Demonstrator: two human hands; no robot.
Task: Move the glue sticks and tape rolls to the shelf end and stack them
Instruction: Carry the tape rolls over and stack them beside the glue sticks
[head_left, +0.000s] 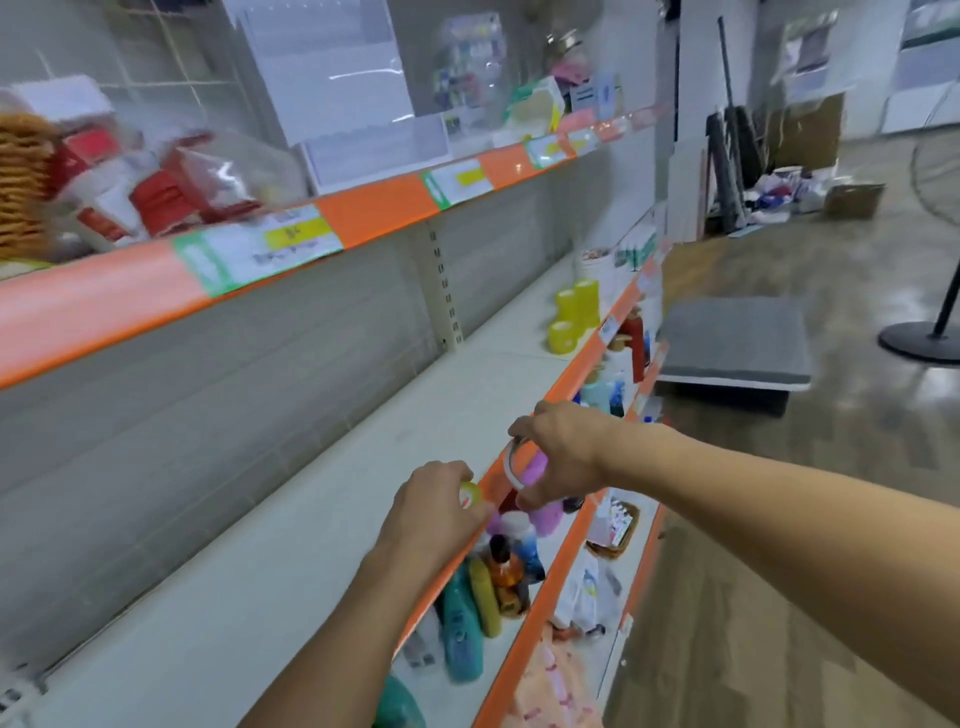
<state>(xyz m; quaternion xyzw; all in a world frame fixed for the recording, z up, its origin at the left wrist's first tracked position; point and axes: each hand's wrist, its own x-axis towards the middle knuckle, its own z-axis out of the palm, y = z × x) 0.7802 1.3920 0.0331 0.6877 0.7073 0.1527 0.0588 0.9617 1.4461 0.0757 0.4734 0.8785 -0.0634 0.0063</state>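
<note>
Left hand (434, 506) curls round a small yellow tape roll (469, 492) at the white shelf (291, 561) front edge; right hand (558, 449) pinches a thin clear ring of tape (514, 462) just beyond it. I see glossy yellow rolls (574, 312) stacked far along, plastic bottles (483, 597) below; motion blur smears upper goods.

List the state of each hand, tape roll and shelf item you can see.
Left hand: grip closed on a small yellow tape roll.
Right hand: pinching a clear tape roll, held up on edge.
Yellow tape rolls: stacked at the far shelf end.
Bottles: leaning on the lower shelf.
</note>
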